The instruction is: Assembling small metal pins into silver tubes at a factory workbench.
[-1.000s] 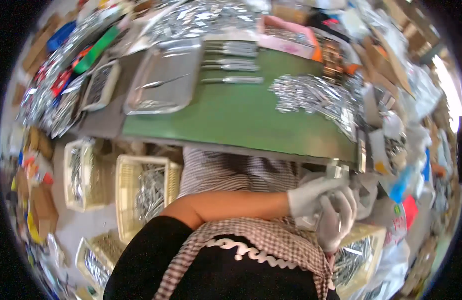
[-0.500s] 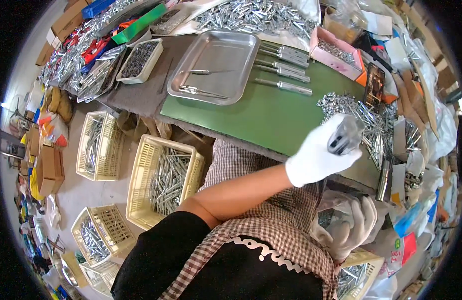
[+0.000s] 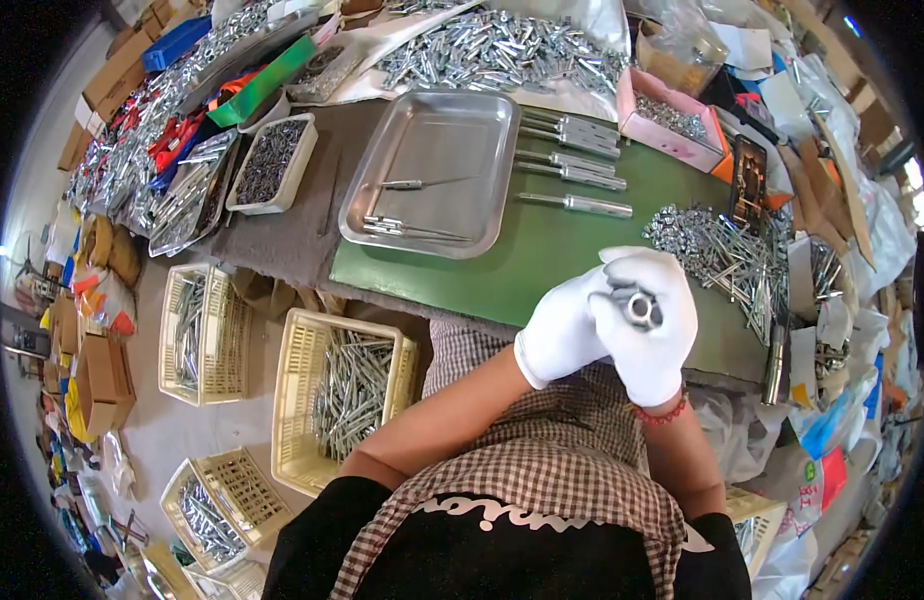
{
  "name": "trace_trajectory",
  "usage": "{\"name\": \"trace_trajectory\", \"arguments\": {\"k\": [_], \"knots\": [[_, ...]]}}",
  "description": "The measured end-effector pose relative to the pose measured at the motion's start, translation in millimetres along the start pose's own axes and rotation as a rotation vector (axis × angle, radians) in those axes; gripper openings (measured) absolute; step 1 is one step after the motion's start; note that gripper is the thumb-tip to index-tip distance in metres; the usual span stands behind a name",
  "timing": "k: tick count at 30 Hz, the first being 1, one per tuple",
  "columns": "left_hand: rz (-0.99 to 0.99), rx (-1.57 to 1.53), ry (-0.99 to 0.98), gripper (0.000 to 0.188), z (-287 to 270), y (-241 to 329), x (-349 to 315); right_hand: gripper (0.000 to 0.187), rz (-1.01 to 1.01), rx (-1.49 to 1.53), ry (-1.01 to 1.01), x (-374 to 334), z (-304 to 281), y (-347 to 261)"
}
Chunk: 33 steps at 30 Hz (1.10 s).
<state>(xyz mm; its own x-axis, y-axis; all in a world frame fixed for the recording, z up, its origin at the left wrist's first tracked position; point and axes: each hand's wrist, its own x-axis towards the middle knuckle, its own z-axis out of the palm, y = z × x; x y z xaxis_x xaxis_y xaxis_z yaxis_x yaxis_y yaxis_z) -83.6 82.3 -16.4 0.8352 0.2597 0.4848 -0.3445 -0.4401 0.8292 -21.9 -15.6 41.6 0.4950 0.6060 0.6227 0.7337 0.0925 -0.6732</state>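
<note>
My two white-gloved hands meet above the front edge of the green work mat (image 3: 412,268). My right hand (image 3: 662,335), with a red bead bracelet at its wrist, is closed round a shiny metal tube (image 3: 640,308), whose round open end points up. Pressed against it from the left, my left hand (image 3: 567,325) is closed on the same tube, though its fingers are partly hidden. Beyond them, several metal rods with thick sleeves (image 3: 577,205) lie on the mat. A steel tray (image 3: 432,165) holds a few thin-tipped metal pieces (image 3: 402,230).
Small metal nuts (image 3: 672,230) and long pins (image 3: 747,270) are heaped at the right, near a pink box (image 3: 672,135) and a phone (image 3: 749,180). A tub of dark small parts (image 3: 272,165) stands left. Cream crates (image 3: 292,400) of metal rods sit on the floor.
My right hand has come up from the plastic bag below the table edge to join my left. My left hand has shifted left with the metal piece. The view has tilted slightly.
</note>
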Motion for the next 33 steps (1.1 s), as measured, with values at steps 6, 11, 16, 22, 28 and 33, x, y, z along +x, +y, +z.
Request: {"name": "trace_trajectory", "arguments": {"k": [6,11,16,22,28,33], "knots": [[-0.101,0.211,0.088,0.074,2,-32,-16,0.021,0.247,0.233,0.069,29,29,-8],[-0.11,-0.092,0.383,0.031,-42,-38,-38,0.046,0.132,0.558,-0.345,67,43,-32],[-0.416,0.181,0.362,0.019,-95,-10,-57,0.036,0.091,0.028,-0.601,124,91,5],[-0.26,0.21,0.178,0.035,-99,-26,-72,0.026,-0.143,-0.378,-0.683,130,179,71],[-0.368,0.132,0.303,0.018,-98,-18,-67,0.014,-0.335,-0.424,-0.642,129,196,78],[-0.258,0.344,0.598,0.018,-90,-7,-52,0.015,-0.269,-0.567,-0.757,131,207,55]]}}
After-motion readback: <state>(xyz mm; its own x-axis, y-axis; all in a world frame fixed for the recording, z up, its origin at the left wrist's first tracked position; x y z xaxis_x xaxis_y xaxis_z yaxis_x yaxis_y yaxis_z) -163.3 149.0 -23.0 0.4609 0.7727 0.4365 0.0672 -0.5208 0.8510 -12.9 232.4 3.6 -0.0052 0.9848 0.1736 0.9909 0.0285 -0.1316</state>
